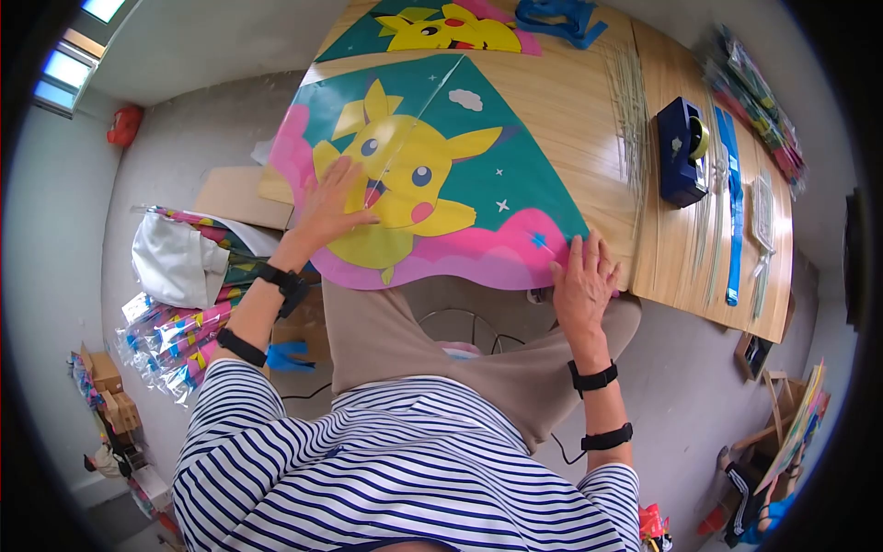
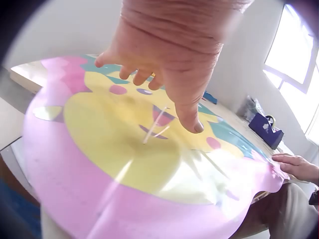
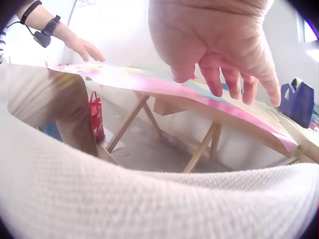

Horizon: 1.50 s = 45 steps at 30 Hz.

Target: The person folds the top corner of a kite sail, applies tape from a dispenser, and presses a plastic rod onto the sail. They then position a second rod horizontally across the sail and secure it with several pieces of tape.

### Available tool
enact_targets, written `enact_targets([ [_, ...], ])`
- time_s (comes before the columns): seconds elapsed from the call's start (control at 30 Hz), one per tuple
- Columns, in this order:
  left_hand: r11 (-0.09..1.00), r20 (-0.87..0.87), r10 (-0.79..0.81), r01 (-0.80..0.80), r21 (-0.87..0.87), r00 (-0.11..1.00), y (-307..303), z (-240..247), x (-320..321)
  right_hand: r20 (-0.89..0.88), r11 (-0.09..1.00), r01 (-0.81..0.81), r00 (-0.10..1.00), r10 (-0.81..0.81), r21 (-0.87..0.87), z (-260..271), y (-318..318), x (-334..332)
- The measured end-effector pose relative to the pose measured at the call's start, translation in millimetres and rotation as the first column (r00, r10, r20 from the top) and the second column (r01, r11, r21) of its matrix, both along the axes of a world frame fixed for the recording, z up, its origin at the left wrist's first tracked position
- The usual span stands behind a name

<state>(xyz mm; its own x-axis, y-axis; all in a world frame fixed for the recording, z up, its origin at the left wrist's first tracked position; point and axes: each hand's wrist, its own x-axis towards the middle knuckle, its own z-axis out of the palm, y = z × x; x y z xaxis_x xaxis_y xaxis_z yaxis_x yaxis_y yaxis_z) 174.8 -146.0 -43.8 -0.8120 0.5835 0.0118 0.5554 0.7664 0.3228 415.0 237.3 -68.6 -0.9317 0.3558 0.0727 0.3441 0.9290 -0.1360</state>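
A kite [image 1: 478, 198] printed with a yellow cartoon character on teal and pink lies across the wooden table [image 1: 570, 110], its curved pink edge overhanging the near side. My left hand [image 1: 329, 204] is over the left half of the print, fingers spread and thumb pointing right. In the left wrist view a thin white rod [image 2: 156, 125] runs along the kite's middle, below that hand's thumb. My right hand [image 1: 585, 281] lies at the kite's lower right corner, fingers extended and pointing away from me. Neither hand grips anything.
A second kite [image 1: 451, 29] lies farther back, near blue strips [image 1: 563, 18]. To the right are thin sticks [image 1: 629, 101], a blue tape dispenser [image 1: 681, 152] and a long blue strip [image 1: 733, 212]. Packaged kites [image 1: 175, 340] and a white cloth [image 1: 175, 258] are at the left.
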Motion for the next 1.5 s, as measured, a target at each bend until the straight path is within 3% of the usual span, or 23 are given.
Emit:
enact_targets([
  [0.07,0.992,-0.034,-0.03,0.026,-0.12,0.999,37,7,1,-0.071,0.998,-0.059,0.996,0.058,-0.01,-4,0,-11],
  [0.37,0.95,-0.072,-0.314,0.313,-0.018,0.947,165,-5,-25,-0.024,0.999,-0.044,0.999,0.044,-0.01,-16,-2,-20],
  [0.57,0.928,0.083,-0.326,0.335,-0.162,0.942,222,-2,-19,-0.062,0.991,-0.079,0.995,0.072,-0.107,-2,11,-21],
  [0.6,0.931,0.081,-0.317,0.327,-0.165,0.945,225,-3,-18,-0.266,0.987,-0.135,0.958,0.106,-0.092,-2,24,-26],
  [0.7,0.935,0.08,-0.3,0.309,-0.173,0.951,225,-3,-17,-0.188,0.957,0.133,0.965,-0.185,-0.256,11,66,-56],
  [0.77,0.936,0.078,-0.299,0.308,-0.168,0.951,225,-2,-17,-0.284,0.948,0.2,0.921,-0.268,-0.246,1,104,-86],
  [0.87,0.938,0.091,-0.287,0.299,-0.175,0.954,227,3,-16,-0.247,0.915,0.321,0.892,-0.379,-0.244,6,135,-126],
  [0.97,0.939,0.077,-0.288,0.298,-0.172,0.954,226,1,-16,-0.076,0.882,0.419,0.893,-0.443,-0.215,-2,152,-155],
  [1.17,0.94,0.045,-0.296,0.299,-0.166,0.954,225,-6,-17,-0.025,0.942,0.31,0.948,-0.316,-0.13,-3,163,-166],
  [1.27,0.942,0.029,-0.304,0.305,-0.141,0.952,222,-11,-18,-0.02,0.925,0.342,0.936,-0.35,-0.164,-10,181,-167],
  [1.37,0.942,-0.029,-0.316,0.309,-0.133,0.948,220,-20,-20,-0.086,0.847,0.149,0.971,-0.223,-0.51,11,184,-146],
  [1.5,0.949,-0.004,-0.304,0.303,-0.087,0.953,222,-21,-22,-0.186,0.784,-0.007,0.973,-0.139,-0.621,33,139,-103],
])
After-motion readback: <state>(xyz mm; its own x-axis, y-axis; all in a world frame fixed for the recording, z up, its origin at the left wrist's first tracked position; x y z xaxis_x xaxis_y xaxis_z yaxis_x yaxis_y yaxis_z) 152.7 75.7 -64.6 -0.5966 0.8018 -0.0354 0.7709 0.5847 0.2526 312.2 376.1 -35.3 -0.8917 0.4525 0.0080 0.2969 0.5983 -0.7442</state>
